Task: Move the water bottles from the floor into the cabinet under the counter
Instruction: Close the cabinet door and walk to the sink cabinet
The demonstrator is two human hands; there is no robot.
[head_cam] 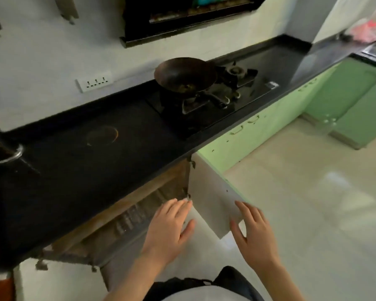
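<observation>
Take the open cabinet door (213, 198) as your landmark: it swings out from under the counter (85, 161) towards you, hinged at its far edge, its long axis running top to bottom.

Your 2 hands sit on either side of it. Your left hand (168, 227) is on the inner side of the door, over the mouth of the cabinet (139, 205). Its fingers are straight and slightly spread, holding nothing, with the fingertips up near the lower hinge. Your right hand (256, 235) is at the door's near, free edge, also with straight fingers. They lie along that edge with the thumb spread below it, and nothing is held; I cannot tell whether the hand presses on the panel or only hovers beside it.

No water bottles show anywhere. The stretch of floor (302, 213) on the outer side of the door is in view with none on it. The blurred ribbed shapes (128, 218) inside the cabinet, past the door, are too smeared to name (they may be a rack or stored goods). So I cannot tell which hand is nearer a bottle.

My judgement is that the cabinet stands ready, and your next reach depends on turning away from the door to find the bottles low down.
</observation>
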